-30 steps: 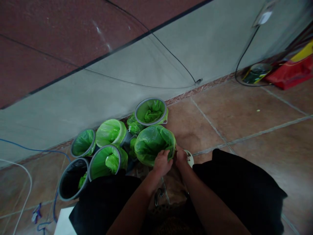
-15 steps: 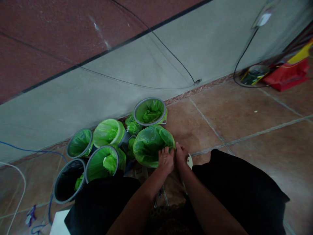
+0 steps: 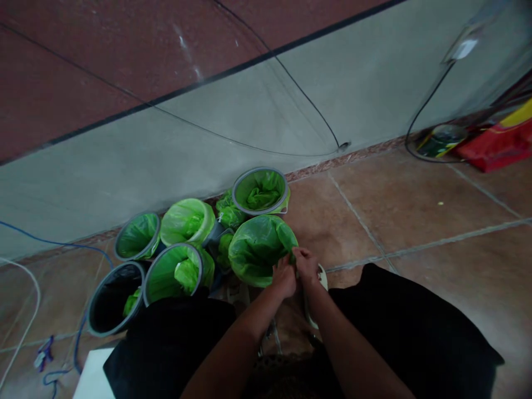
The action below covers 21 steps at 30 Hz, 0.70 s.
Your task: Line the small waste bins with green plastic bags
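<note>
Directly before me stands a trash bin lined with a green plastic bag [image 3: 251, 241], its bag edge folded out over the rim. My left hand [image 3: 285, 276] is at the bin's near right rim, fingers closed on the bag's edge. Right beside it, my right hand [image 3: 305, 263] pinches the same bag edge at the rim's right side. The two hands almost touch. Behind this bin is another lined bin [image 3: 260, 191] with a grey rim ring and a loose green bag inside.
Several more bins stand left: one pale green-lined [image 3: 187, 221], one grey-rimmed [image 3: 172, 274], one black-lined [image 3: 112, 302]. Blue cable [image 3: 78, 343] and a white hose [image 3: 31, 316] lie on the tiles. A red bag [image 3: 496, 147] sits by the wall at far right.
My right hand has shifted slightly, now pinching the bag edge with fingers bent inward. My left hand's fingers have drawn closer to the rim. The view has tilted slightly.
</note>
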### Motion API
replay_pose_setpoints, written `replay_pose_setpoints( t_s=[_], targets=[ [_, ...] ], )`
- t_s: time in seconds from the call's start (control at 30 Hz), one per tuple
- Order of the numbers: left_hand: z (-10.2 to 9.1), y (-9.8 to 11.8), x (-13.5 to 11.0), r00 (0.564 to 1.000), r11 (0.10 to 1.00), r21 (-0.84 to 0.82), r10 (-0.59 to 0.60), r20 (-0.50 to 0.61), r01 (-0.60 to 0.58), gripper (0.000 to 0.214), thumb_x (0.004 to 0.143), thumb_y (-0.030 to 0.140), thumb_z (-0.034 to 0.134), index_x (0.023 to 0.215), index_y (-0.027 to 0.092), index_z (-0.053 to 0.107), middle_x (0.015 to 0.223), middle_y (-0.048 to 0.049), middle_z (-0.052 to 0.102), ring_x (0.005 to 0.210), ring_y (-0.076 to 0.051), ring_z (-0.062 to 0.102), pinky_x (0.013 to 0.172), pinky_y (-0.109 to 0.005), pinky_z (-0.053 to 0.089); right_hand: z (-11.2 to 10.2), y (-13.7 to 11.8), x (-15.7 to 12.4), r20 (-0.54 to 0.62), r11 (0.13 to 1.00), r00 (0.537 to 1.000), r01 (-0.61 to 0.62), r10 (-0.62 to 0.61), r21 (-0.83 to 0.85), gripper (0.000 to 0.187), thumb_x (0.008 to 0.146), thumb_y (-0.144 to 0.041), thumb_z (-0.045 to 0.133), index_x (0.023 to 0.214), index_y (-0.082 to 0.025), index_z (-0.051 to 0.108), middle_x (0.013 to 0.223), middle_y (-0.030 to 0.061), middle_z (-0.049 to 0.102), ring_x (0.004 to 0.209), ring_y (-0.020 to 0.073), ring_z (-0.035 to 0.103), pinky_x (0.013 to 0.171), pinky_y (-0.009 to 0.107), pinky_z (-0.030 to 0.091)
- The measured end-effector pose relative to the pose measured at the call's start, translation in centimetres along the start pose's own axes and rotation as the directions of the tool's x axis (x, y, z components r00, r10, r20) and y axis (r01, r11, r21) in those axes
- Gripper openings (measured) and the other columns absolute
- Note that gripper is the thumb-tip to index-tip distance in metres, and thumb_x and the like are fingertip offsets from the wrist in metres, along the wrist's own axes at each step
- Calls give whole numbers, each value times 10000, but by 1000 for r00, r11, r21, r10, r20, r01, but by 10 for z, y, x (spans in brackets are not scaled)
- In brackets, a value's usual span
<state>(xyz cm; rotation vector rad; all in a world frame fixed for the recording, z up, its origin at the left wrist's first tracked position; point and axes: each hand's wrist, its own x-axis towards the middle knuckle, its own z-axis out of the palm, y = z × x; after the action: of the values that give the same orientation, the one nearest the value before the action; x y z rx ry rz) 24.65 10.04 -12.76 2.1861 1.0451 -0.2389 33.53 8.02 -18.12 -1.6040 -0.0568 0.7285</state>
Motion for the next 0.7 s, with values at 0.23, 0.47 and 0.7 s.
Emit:
replay_pose_setpoints(
  t_s=[0.23,0.47,0.7],
  targets=[
    [-3,-31,-19,963,989,-149,-20,-269,-21,178,832,134,583,900,178,741,1341,-84,603,1249,-205,556,1109,-340,417,-2,2,10,-123,990,991,61,-45,131,457,700,-519,593,949,-146,680,930,73,705,867,206,626,840,375,494],
    [-6,-57,-34,964,965,35,-256,-69,259,330,962,257,422,1187,135,630,1094,-126,717,1046,-239,677,957,-374,507,5,33,4,223,904,956,260,-192,-339,604,799,-499,490,1262,-117,551,1221,179,628,1134,291,585,1001,468,438],
    [-51,-55,-7,931,947,-31,-321,-173,320,363,916,269,512,1245,149,606,1241,-124,669,1175,-232,619,1023,-322,462,10,-17,3,202,605,879,448,-431,-659,644,870,-535,468,1328,-85,516,1279,232,576,1194,346,540,986,470,443]
  ],
)
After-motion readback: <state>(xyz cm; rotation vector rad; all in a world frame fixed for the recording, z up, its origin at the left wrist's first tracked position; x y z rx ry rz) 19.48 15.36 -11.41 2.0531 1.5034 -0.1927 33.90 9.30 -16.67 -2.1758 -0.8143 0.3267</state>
